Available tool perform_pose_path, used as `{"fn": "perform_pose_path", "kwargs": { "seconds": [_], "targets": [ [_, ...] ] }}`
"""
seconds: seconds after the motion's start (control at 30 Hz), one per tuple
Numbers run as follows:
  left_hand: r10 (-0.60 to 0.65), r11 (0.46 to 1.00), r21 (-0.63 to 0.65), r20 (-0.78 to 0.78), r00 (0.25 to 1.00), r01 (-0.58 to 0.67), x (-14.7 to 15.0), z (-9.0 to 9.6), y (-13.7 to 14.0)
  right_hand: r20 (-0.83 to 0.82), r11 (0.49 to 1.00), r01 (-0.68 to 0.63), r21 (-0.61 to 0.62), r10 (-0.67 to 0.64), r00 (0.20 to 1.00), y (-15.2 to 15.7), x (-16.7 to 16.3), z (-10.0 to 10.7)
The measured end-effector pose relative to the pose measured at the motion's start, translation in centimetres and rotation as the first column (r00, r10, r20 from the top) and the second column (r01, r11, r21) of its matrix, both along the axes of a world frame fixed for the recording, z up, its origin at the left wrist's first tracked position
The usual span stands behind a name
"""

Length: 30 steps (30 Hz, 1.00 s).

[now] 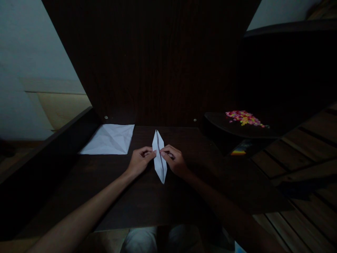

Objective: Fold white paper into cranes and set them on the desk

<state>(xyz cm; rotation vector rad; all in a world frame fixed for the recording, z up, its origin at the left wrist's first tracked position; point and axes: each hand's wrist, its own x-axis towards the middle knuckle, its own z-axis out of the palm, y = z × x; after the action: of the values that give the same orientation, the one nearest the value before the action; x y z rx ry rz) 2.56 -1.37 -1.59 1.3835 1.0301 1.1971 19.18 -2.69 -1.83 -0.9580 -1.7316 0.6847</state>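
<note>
A white folded paper (159, 164), long and pointed at both ends, stands out against the dark desk. A slit or fold line runs down its middle. My left hand (139, 160) pinches its left edge, thumb on top and fingers curled at the side. From the other side my right hand (176, 160) grips the right edge, its thumb near the middle fold. The undersides of the fingers are hidden. To the left of my left hand lies a flat stack of creased white paper sheets (110, 139).
Dark wooden desk (126, 207) with a tall back panel (158, 63) and a raised left side board (52, 144). At the right, a curved shelf (223, 123) carries a pile of small pink, red and yellow pieces (244, 117). Slatted wood (302, 151) lies beyond.
</note>
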Motion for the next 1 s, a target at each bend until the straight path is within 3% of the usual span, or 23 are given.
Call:
{"fn": "perform_pose_path", "kwargs": {
  "seconds": [0.17,0.43,0.73,1.0],
  "targets": [
    [-0.043,0.998,0.046,-0.032,0.999,0.045,0.0,0.2,0.0,-0.002,0.999,0.029,-0.013,-0.029,1.0,0.0,-0.1,-0.2],
    [-0.026,0.973,0.22,-0.201,0.979,0.071,0.0,0.7,-0.6,0.029,0.998,0.054,-0.006,-0.054,0.998,-0.1,-0.1,-0.4],
    [-0.041,0.967,0.235,-0.235,0.971,0.098,0.2,0.8,-1.1,0.04,0.998,0.056,0.022,-0.057,0.998,-0.1,-0.2,-0.2],
    [-0.147,0.979,0.123,-0.127,0.981,0.162,0.0,1.1,-1.1,-0.207,0.98,-0.009,-0.201,-0.034,0.978,0.2,-0.4,-1.0]
  ]
}}
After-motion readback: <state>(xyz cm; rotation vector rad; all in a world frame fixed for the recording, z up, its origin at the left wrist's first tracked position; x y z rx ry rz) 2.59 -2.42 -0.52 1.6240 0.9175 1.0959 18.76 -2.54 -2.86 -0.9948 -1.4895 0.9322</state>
